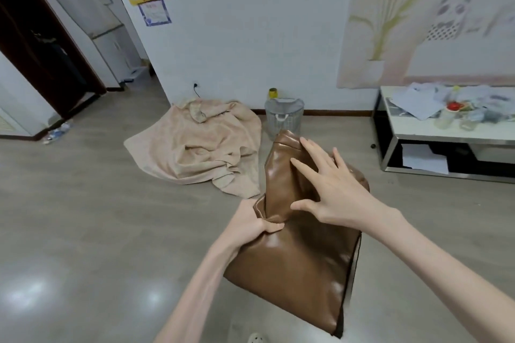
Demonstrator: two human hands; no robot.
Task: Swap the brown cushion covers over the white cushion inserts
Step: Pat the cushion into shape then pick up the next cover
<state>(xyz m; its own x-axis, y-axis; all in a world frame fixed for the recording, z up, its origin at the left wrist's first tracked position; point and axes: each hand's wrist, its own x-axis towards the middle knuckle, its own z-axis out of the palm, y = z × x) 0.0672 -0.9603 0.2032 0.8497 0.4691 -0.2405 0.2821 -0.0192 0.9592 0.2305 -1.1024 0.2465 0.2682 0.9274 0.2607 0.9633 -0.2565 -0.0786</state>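
A shiny brown cushion cover (301, 267) hangs in the air in front of me, bulging with filling in its lower part and creased and narrow near the top. My left hand (250, 224) grips a bunched fold on the cover's left edge. Spread with straight fingers, my right hand (331, 184) lies against the upper right of the cover. No white insert shows; whatever fills the cover is hidden inside it.
A crumpled beige cloth (200, 147) lies on the grey floor by the wall. Beside it stands a grey mesh bin (282, 120). A low white table (446, 131) with papers and jars stands at the right. A dark doorway (41, 44) opens at the left.
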